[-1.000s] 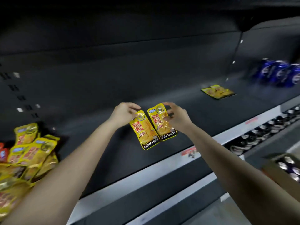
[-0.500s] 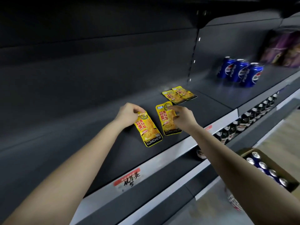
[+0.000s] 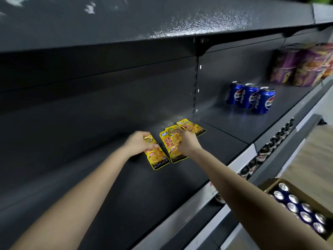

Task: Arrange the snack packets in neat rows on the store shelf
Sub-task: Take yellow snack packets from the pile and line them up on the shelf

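Observation:
Two yellow snack packets lie side by side on the dark shelf [image 3: 108,177]. My left hand [image 3: 139,144] grips the top of the left packet [image 3: 157,157]. My right hand [image 3: 186,143] holds the right packet [image 3: 170,147] and covers much of it. Just behind my right hand lies another yellow packet [image 3: 191,127] flat on the shelf; whether a second one sits under the hand I cannot tell.
Three blue cola cans [image 3: 250,97] stand on the neighbouring shelf section, with purple snack bags [image 3: 302,64] further right. A lower shelf holds a row of dark bottles [image 3: 270,147]. A cardboard box of cans [image 3: 302,210] sits at the lower right. Another shelf [image 3: 162,20] hangs overhead.
Both hands have carried their packets to the right and further back, close to the packets lying on the shelf. The view has swung right; the pile of packets at the left is out of sight.

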